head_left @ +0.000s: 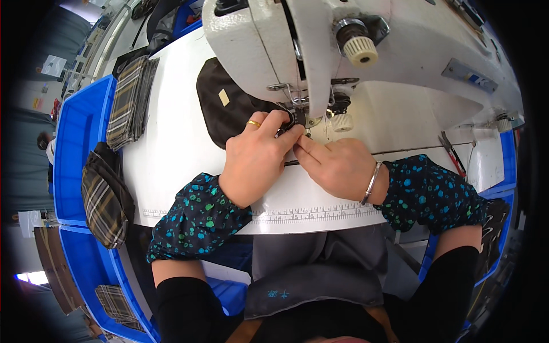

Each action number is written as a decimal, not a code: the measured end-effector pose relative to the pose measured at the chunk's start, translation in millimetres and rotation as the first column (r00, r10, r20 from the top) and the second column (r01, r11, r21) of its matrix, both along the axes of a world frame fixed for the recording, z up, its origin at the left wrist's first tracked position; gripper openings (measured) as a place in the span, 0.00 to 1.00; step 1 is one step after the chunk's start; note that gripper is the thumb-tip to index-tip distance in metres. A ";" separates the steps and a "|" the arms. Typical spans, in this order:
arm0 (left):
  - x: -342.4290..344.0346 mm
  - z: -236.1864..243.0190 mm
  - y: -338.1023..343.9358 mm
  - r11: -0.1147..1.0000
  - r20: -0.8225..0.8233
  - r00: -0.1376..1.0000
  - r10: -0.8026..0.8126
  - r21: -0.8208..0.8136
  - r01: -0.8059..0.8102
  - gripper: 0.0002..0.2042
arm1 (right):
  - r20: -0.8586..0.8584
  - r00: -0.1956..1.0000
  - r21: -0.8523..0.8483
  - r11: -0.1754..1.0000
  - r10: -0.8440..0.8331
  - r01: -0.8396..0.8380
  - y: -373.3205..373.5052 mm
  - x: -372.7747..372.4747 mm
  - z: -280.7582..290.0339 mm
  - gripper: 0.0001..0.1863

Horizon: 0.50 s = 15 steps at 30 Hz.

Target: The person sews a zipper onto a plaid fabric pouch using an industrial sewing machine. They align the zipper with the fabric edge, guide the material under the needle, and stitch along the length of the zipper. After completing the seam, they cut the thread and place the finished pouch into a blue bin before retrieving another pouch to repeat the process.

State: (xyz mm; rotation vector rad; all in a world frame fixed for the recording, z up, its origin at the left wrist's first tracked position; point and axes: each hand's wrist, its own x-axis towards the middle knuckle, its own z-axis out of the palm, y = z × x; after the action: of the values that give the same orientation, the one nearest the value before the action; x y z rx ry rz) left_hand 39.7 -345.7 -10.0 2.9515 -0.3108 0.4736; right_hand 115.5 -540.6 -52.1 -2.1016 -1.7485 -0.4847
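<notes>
A dark brown fabric piece with a small cream tag lies on the white table, its right edge under the needle area of a white sewing machine. Along that edge runs a black zipper. My left hand rests on the fabric, its fingers bent and pressed onto the zipper edge just in front of the presser foot. My right hand meets it there, thumb and forefinger pinched close together at the same edge. The fingers hide what exactly lies between them.
Stacked plaid fabric pieces lie at the table's left, with a plaid pouch hanging over the edge. Blue bins stand alongside. Red-handled thread snips rest at the right. A printed ruler follows the front edge.
</notes>
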 end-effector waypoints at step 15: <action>13.1 0.8 -6.4 0.997 -0.057 0.998 0.041 0.069 -0.037 0.15 | -0.013 0.998 -0.016 0.998 -0.057 0.057 6.8 11.5 -1.1 0.12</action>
State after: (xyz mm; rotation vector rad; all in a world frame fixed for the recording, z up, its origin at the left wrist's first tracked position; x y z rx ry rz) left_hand 52.8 -352.0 -9.2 3.0354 -0.2680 0.3879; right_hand 126.9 -533.8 -53.2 -2.1658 -1.6936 -0.4729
